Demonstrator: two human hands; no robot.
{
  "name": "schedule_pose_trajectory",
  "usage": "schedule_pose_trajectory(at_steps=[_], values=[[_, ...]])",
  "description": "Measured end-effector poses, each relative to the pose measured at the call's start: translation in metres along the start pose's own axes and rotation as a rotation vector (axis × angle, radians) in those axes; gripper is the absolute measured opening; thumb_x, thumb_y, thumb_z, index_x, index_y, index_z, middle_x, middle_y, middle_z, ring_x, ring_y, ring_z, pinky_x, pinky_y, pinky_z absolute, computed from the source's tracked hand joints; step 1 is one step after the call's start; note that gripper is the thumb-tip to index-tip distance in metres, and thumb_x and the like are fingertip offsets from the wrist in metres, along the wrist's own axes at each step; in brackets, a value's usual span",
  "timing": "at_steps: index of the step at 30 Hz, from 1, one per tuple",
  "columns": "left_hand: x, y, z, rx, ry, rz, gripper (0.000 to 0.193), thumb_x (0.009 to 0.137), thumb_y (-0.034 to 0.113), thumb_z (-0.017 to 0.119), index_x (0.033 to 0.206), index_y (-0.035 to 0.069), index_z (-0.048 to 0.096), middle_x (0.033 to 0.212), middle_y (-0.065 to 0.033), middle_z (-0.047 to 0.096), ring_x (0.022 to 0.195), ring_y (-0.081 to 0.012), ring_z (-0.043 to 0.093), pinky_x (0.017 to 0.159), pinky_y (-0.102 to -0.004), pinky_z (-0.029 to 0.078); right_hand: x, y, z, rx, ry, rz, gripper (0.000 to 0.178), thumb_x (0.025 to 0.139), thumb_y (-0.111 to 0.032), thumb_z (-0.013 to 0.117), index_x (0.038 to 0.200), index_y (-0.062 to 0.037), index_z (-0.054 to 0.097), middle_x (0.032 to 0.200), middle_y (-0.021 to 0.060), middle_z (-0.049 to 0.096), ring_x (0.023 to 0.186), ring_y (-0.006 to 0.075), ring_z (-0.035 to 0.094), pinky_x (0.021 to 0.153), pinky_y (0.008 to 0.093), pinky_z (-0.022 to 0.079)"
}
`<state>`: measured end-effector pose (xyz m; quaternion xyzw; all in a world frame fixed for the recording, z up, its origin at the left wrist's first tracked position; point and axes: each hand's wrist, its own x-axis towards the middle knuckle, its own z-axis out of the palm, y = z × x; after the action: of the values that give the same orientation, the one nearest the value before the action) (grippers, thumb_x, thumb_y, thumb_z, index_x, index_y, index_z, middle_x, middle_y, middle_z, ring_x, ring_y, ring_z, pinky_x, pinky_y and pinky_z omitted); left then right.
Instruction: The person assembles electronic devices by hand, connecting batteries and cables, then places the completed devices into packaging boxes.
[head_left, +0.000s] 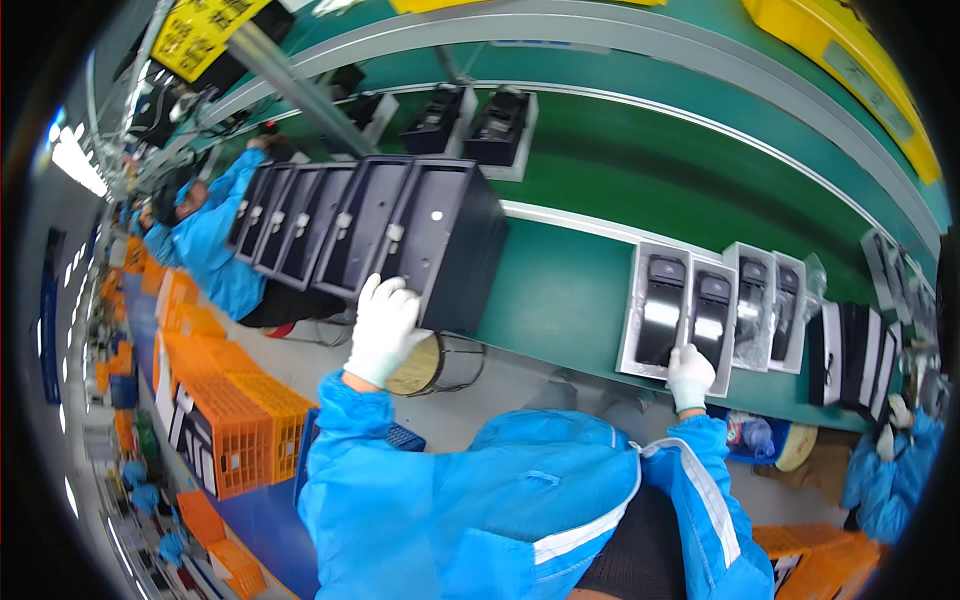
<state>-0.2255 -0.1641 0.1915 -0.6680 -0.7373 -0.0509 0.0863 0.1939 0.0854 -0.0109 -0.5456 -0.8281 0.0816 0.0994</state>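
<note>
Both my hands wear white gloves. My left hand (382, 328) grips the near edge of a dark open box (437, 215), the rightmost in a row of similar boxes tilted on their sides. A small pale fitting shows inside it; my fingertips are partly hidden at its rim. Over to the right, my right hand (690, 378) closes on the near end of a white open carton (733, 335). In that carton lies a glossy black device (711, 308). Another white carton (630, 320) with a matching black device (662, 315) stands against its left side.
Two more cartons (790, 325) with plastic-wrapped devices stand farther right, then black-and-white boxes (850, 355). More cartons sit on the back green shelf (600, 160). Orange crates (235, 430) stand behind on the left. Blue-clad co-workers (215, 235) work at both sides.
</note>
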Motion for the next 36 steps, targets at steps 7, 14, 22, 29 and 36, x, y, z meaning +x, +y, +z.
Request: schedule_pose_trajectory(at_steps=[7,14,22,29,36], values=[[0.029,0.062,-0.032,-0.138,0.132,0.102,0.029,0.058,0.011,0.076,0.079,0.003,0.058,0.078,-0.0118,0.056,0.078,-0.0329,0.057,0.076,-0.0426,0.05,0.012,-0.006,0.007,-0.008,-0.002,0.08,0.026,0.087,-0.031,0.059,0.075,-0.0076,0.057,0.065,0.015,0.061,0.063,0.0375,0.062,0.059,0.0505,0.048],[0.08,0.148,0.046,-0.404,-0.007,0.28,0.024,0.069,0.02,0.072,0.081,0.006,0.056,0.079,-0.0093,0.055,0.076,-0.029,0.055,0.064,-0.0397,0.047,0.011,0.012,0.018,-0.055,-0.01,0.15,0.027,0.088,-0.031,0.059,0.075,-0.0076,0.056,0.064,0.0148,0.061,0.061,0.0373,0.062,0.058,0.0496,0.049],[0.072,0.163,0.201,-0.325,-0.12,0.203,0.022,0.073,0.022,0.069,0.083,0.009,0.055,0.081,-0.0076,0.052,0.079,-0.0264,0.055,0.067,-0.0386,0.046,-0.019,-0.031,-0.024,-0.001,0.045,-0.586,0.037,0.072,-0.028,0.068,0.098,-0.004,0.057,0.098,0.0102,0.058,0.099,0.0297,0.056,0.091,0.0423,0.043],[0.066,0.169,0.227,-0.305,-0.149,0.219,0.013,0.078,0.018,0.059,0.088,0.01,0.057,0.083,-0.0058,0.054,0.084,-0.0241,0.055,0.074,-0.0377,0.045,-0.018,-0.049,0.024,0.102,-0.072,-0.662,0.018,0.075,-0.016,0.055,0.091,-0.0106,0.06,0.091,0.005,0.059,0.092,0.0228,0.056,0.083,0.0381,0.043],[0.057,0.18,0.19,-0.422,-0.119,0.055,0.07,0.069,0.033,0.077,0.131,0.016,0.05,0.127,-0.0205,0.047,0.115,-0.0372,0.048,0.1,-0.0478,0.038,0.029,-0.096,0.017,0.446,-0.165,-0.141,0.05,0.086,-0.028,0.066,0.125,-0.0001,0.05,0.122,0.0229,0.056,0.116,0.04,0.052,0.1,0.0447,0.041]])
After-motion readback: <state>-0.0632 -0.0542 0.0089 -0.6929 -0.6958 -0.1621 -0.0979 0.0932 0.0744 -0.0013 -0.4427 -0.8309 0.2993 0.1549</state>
